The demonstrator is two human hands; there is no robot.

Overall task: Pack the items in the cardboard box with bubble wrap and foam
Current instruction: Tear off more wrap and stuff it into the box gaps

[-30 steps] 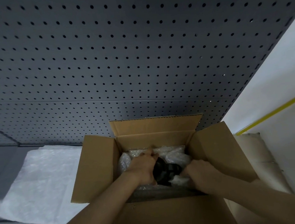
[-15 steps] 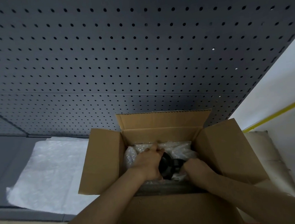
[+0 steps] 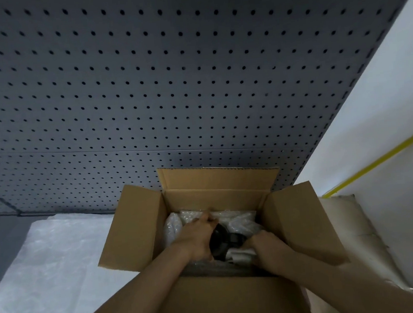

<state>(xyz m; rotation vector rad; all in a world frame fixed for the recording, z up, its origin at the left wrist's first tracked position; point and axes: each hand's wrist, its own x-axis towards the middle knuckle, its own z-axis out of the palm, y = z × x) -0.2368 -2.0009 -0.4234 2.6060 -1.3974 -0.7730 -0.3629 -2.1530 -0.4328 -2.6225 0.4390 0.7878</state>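
Observation:
An open cardboard box point(image 3: 136, 227) stands in front of me with all its flaps folded outward. Clear bubble wrap point(image 3: 241, 219) lines the inside. A black item point(image 3: 224, 242) lies in the middle of the wrap. My left hand point(image 3: 195, 239) is inside the box, pressed against the black item's left side, with its fingertips on the wrap at the back. My right hand point(image 3: 268, 249) reaches in from the right, fingers curled down on the wrap beside the item. Whether either hand grips anything is hidden.
A white foam sheet point(image 3: 47, 265) lies flat to the left of the box. A beige padded sheet point(image 3: 352, 238) lies to the right, against a white wall with a yellow strip point(image 3: 375, 162). A grey pegboard point(image 3: 169, 84) rises close behind the box.
The view has shifted slightly, so the box sits a little further right in frame. Both hands stay inside the box on the black item and wrap, with only small finger movements.

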